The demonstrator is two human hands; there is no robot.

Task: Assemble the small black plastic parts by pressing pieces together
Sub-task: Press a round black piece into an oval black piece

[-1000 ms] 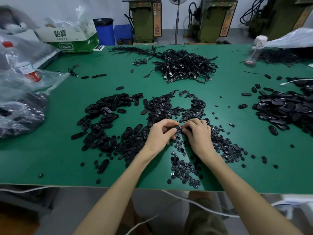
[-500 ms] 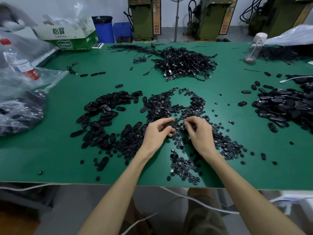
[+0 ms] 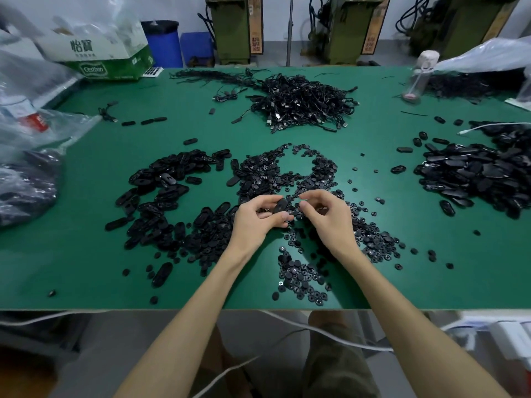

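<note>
Head view, looking down on a green table (image 3: 86,254) strewn with small black plastic parts. The left hand (image 3: 258,222) grips one oval shell (image 3: 280,206), with the thumb at its near edge and curled fingers over its far edge. That shell is my landmark.

Just right of the shell is the right hand (image 3: 327,222). Its fingers are curled in, and the thumb and forefinger tips are drawn close together, pointing at the shell but apart from it. I cannot tell whether those tips pinch a small piece or nothing. Anything there is too small and dark to make out.

Loose round discs (image 3: 287,173) lie under the shell, beyond it and nearer than it. A heap of oval shells (image 3: 172,196) lies to its left. Well to its right is a second heap of dark oval parts (image 3: 474,179). Far beyond it is a tangle of corded parts (image 3: 298,104).

I judge the step in hand to be fitting a disc to the held shell and pressing the two together. To do it well, I would keep the shell level and firmly braced in the left hand. I would set the disc squarely over its seat before adding any force. Then I would press straight down with a thumb pad while the fingers support the shell from beneath. A tilted press could jam the fit, or flick the disc into the scatter, where it would be lost among its look-alikes.
</note>
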